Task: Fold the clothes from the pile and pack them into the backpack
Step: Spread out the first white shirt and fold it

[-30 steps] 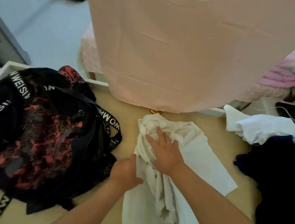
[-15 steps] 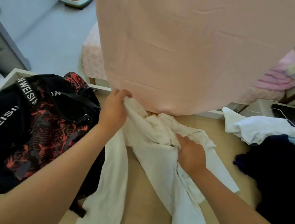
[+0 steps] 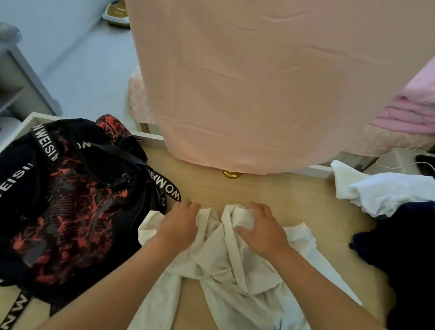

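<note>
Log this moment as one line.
left hand grips white garment | right hand grips white garment | white garment crumpled on table | backpack at left | clothes pile at right

Pink bed [image 3: 251,71], pale floor [image 3: 83,76]

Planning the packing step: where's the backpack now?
Head view: the backpack lies left on the table, beside the left hand gripping the white garment.

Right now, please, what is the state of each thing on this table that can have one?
Cream cloth garment: crumpled, not folded.
Left hand: grips the garment's top edge.
Right hand: grips the garment's bunched top.
Black-and-red printed backpack: lying flat, zip state unclear.
Pile of white and dark clothes: unfolded heap.
</note>
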Demonstrator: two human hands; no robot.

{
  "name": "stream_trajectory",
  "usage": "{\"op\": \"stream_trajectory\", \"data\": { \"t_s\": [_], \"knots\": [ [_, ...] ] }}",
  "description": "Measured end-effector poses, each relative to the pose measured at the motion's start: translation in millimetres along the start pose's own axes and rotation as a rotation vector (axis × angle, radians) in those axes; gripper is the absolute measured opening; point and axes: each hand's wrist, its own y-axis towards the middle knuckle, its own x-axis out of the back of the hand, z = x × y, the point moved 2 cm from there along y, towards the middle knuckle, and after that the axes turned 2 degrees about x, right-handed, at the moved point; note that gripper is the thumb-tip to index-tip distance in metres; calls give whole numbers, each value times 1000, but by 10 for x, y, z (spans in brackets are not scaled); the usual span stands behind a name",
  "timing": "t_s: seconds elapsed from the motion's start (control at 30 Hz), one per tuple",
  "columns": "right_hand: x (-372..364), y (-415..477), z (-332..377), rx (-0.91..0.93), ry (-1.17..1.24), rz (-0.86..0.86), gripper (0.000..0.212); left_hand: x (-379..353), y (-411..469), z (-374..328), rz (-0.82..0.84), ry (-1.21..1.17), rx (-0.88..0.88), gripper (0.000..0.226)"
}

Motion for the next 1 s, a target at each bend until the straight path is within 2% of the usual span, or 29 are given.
{"op": "stream_trajectory", "data": {
  "t_s": [0.03, 0.1, 0.17, 0.23, 0.27, 0.37, 0.43, 0.5, 0.57, 0.63, 0.7, 0.73, 0.8, 0.87, 0.93, 1.0],
  "knots": [
    [-63, 18, 4, -56, 48, 50, 91, -78, -10, 9, 77, -4, 16, 52],
    [-156, 8, 39, -78, -42, 87, 103, -218, -30, 76, 225, 22, 73, 61],
    [-234, -53, 95, 14, -288, 31, 96, -306, -64, 125, 276, 13, 105, 61],
    [-299, -100, 129, 117, -358, -27, 78, -307, -83, 108, 307, -30, 123, 56],
    [-318, -120, 134, 131, -302, -23, 73, -294, -95, 87, 324, -53, 136, 53],
    [-322, -136, 71, 116, -49, 25, 75, -241, -98, 33, 283, -144, 160, 27],
    [-231, -119, -17, 133, 67, 30, 68, -199, -106, -13, 207, -169, 173, 24],
    [-85, -117, -93, 121, 114, -5, 56, -203, -97, -62, 160, -114, 144, 42],
    [23, -167, -87, 135, 4, -121, 39, -269, -93, -136, 159, -107, 99, 63],
    [-26, -247, -13, 152, -111, -197, 24, -404, -72, -162, 232, -164, 170, 72],
    [-249, -293, 43, 66, -154, -70, 38, -519, -65, -140, 271, -183, 251, 62],
    [-389, -306, 49, 20, -172, 7, 44, -540, -68, -137, 249, -175, 238, 47],
    [-556, -309, 29, -31, -144, 94, 40, -481, -82, -149, 127, -163, 161, 24],
    [-514, -295, -17, -39, 2, 103, 38, -303, -51, -124, -66, -218, 116, 21],
    [-294, -236, -108, -79, 57, -37, 34, -37, 5, -44, -256, -383, 128, 19],
    [31, -123, -291, -215, 25, -283, 30, 272, 71, 50, -433, -537, 169, 16]
  ]
}}
